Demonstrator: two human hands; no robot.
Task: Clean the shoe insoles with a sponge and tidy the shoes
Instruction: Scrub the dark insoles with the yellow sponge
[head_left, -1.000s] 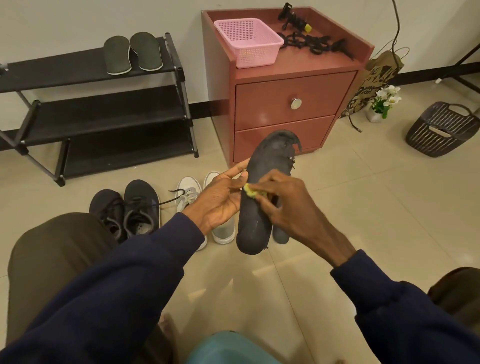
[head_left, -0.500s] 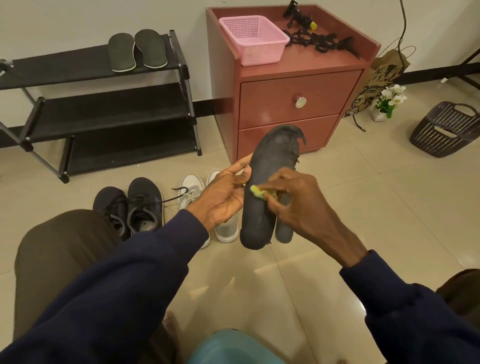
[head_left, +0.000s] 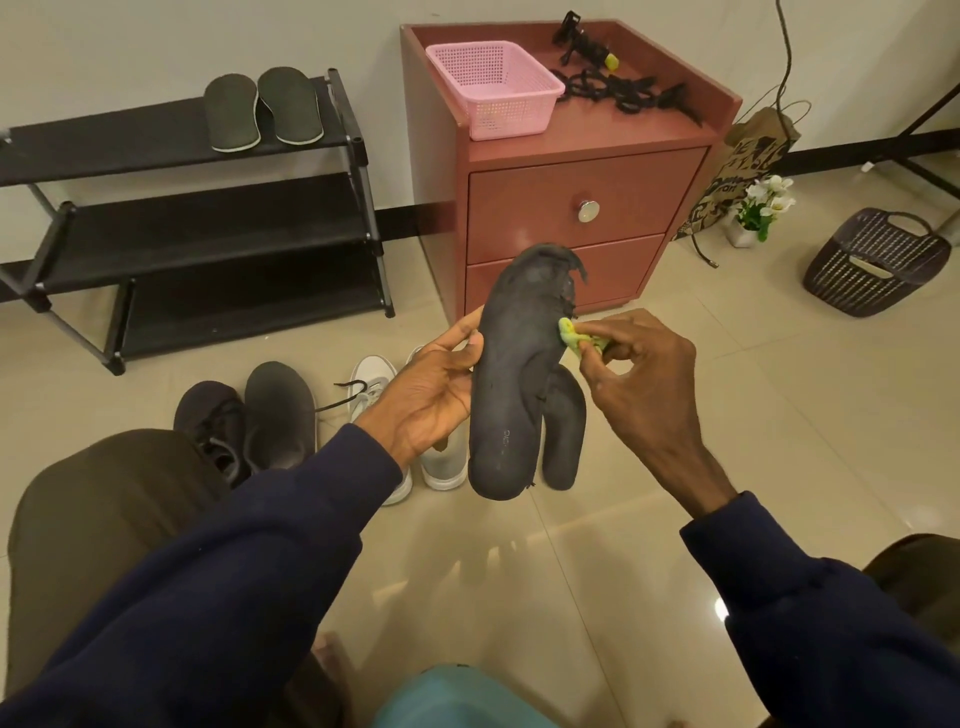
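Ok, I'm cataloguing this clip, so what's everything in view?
held insole: 1, black, raised mid-frame
second insole: 1, black, behind held insole
sponge: 1, yellow-green, at held insole's right edge
shoe rack: 1, black, left
shelf insoles: 2, dark, shoe rack's top shelf
black shoes: 2, black, floor before shoe rack
white shoes: 2, white, beside black shoes
cabinet: 1, reddish-brown, against wall
pink basket: 1, pink, on cabinet
straps: tangle, black, on cabinet
paper bag: 1, brown, right of cabinet
flower pot: 1, white, by paper bag
woven basket: 1, dark, far right
left hand: 1, holds held insole
right hand: 1, pinches sponge
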